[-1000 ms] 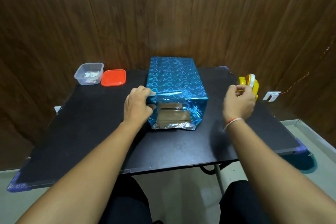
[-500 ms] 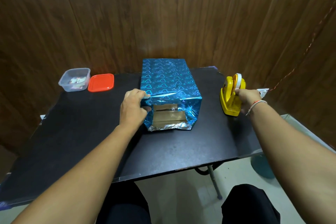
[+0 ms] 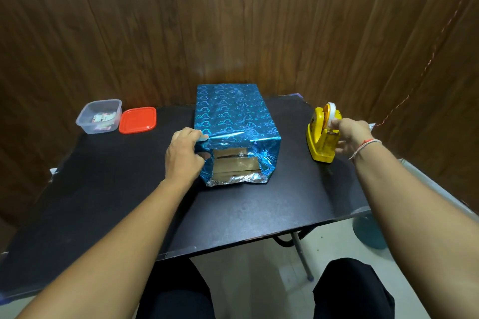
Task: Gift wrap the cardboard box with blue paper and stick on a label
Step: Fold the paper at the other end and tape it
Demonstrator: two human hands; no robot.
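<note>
arms: bare, sleeveless | right wrist: red-white thread band (image 3: 364, 146) | trousers (image 3: 176, 292): black

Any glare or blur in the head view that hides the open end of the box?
Head view: sharp; the shiny blue heart-print wrapping paper throws a streak of glare near the left hand; the brown cardboard box end stays readable; wide-angle bending at the edges.

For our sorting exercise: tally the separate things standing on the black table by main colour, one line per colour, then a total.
Blue: 1, the wrapped box
Yellow: 1, the tape dispenser
Red: 1, the lid
Clear: 1, the plastic container
Total: 4
</note>
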